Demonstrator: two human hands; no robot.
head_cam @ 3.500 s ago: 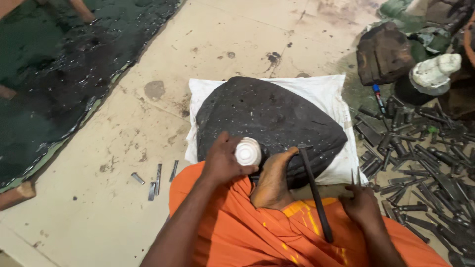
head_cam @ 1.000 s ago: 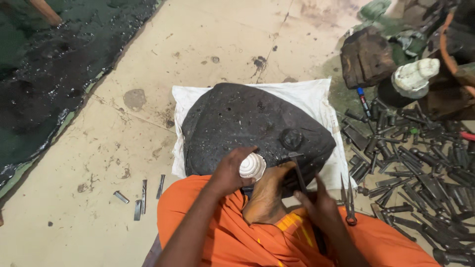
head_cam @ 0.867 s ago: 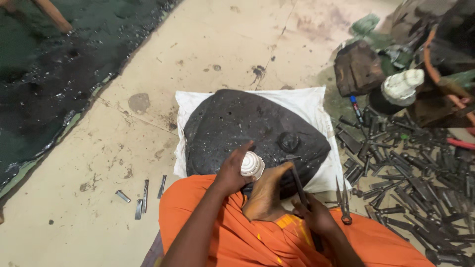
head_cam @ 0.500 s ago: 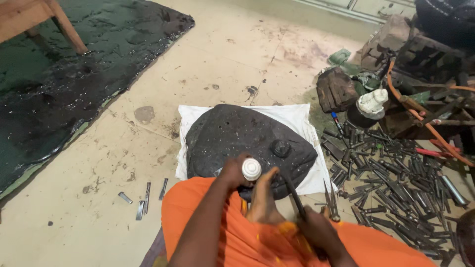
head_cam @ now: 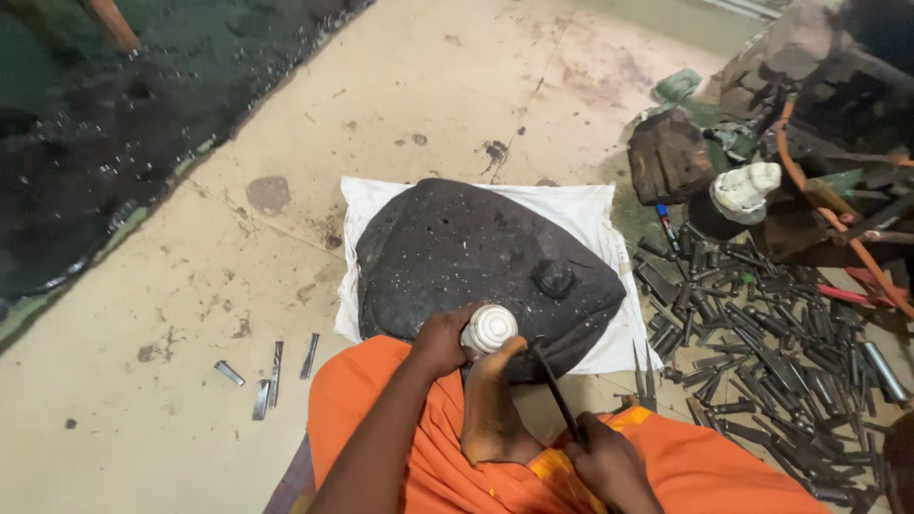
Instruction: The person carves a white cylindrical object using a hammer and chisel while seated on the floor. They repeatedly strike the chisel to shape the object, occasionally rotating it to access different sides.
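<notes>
White ridged piece (head_cam: pixel 489 328), centre frame on the dark stone slab (head_cam: pixel 457 257), is being gripped by the left hand (head_cam: pixel 440 341); right hand (head_cam: pixel 600 459) is clasping a thin rod (head_cam: pixel 555 392), tip approaching. Carving appears underway; steady bracing needed.

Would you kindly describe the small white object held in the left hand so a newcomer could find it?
Start at the big dark block lying on a white cloth. At its near edge, the left hand holds a small white ridged shell-like piece, the only pale thing against the block.
</notes>
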